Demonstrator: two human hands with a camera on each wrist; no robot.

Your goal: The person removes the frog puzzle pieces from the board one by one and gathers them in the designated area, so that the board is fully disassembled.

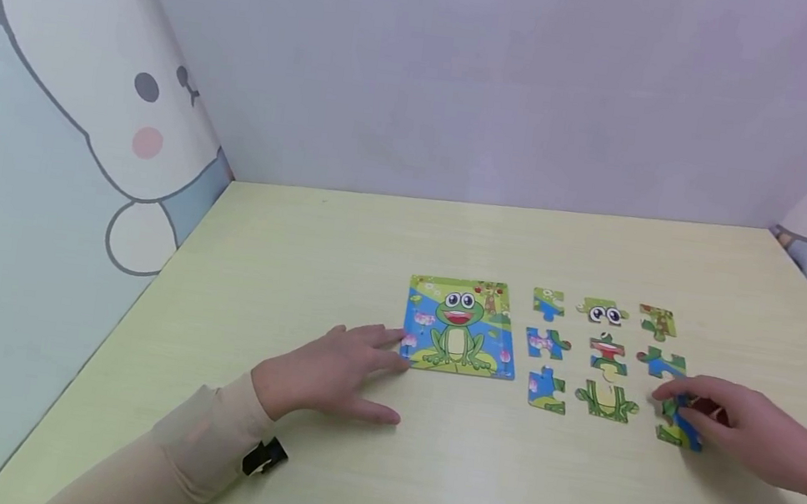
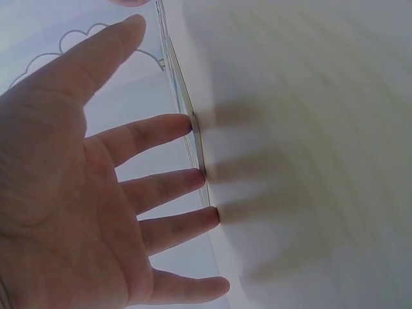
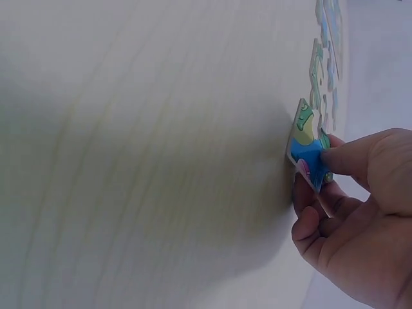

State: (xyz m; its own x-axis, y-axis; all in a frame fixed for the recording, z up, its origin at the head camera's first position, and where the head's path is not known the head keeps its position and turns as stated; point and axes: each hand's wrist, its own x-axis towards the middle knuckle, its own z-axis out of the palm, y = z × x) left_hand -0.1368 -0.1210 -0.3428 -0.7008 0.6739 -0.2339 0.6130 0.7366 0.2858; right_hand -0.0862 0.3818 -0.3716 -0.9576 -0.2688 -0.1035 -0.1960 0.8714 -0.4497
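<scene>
A square frog-picture puzzle board [image 1: 461,326] lies flat on the table. My left hand [image 1: 337,366] is at its left side with fingers spread and straight, fingertips right at the board's edge. In the left wrist view, the fingers [image 2: 161,190] reach to the board's thin edge. My right hand [image 1: 748,425] pinches a corner puzzle piece [image 3: 309,151] between thumb and fingers. This blue and green piece is tilted, with one edge close to the table. Beside it in the same row lies the frog-legs piece [image 1: 608,401].
Loose puzzle pieces stand in rows right of the board, among them the frog-eyes piece [image 1: 603,313], the mouth piece [image 1: 608,354] and a tree piece [image 1: 659,321]. A pale wall [image 1: 469,84] rises behind the table [image 1: 312,258]; a panel with a cartoon figure [image 1: 114,82] stands at left.
</scene>
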